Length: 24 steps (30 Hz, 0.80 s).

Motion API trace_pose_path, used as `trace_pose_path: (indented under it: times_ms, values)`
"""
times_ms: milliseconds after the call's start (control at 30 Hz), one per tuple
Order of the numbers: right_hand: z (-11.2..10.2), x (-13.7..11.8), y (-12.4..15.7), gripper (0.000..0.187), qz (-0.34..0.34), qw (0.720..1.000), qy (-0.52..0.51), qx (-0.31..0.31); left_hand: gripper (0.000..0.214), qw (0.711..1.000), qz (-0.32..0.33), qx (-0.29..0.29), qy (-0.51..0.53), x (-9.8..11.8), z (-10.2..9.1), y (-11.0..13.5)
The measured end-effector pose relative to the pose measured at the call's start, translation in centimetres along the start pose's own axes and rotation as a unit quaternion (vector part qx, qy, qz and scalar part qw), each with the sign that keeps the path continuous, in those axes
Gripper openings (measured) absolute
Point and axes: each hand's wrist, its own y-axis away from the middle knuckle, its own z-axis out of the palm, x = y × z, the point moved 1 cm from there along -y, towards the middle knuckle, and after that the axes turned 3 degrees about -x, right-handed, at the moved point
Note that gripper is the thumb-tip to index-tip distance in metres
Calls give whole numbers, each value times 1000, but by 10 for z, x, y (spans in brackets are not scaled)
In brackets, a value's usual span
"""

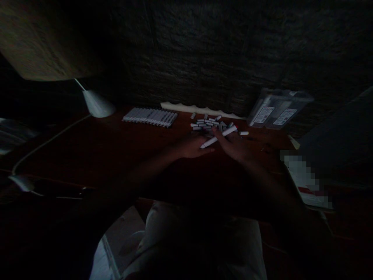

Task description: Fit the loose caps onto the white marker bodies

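The scene is very dark. My left hand [194,147] and my right hand [233,146] meet over a reddish-brown table [110,151]. Between them they hold a white marker [218,137], slanted from lower left to upper right. Just beyond the hands lies a loose pile of small white caps and markers [208,123]. A tidy row of white markers [150,116] lies side by side further left. Both hands look closed round the marker, though the fingers are dim.
A white desk lamp [97,103] on a thin arm stands at the left. A clear plastic box with labels [275,109] leans at the back right. Papers [305,181] lie at the right edge. A dark stone wall rises behind.
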Motion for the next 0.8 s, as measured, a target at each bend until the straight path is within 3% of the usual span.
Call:
trace_pose_path:
  times_ms: [167, 333, 600, 800]
  values:
    - [1, 5, -3, 39, 81, 993, -76, 48, 34, 999, -47, 18, 7, 3, -2, 3]
    - [2, 10, -5, 37, 130, 986, -88, 61, 34, 998, -34, 53, 26, 6, -6, 5]
    - [4, 6, -3, 35, 43, 995, -76, 50, 35, 999, -16, 5, 37, 4, -6, 6]
    - [1, 3, -2, 32, 29, 998, -50, 29, 34, 1000, -2, 4, 21, 4, -8, 5]
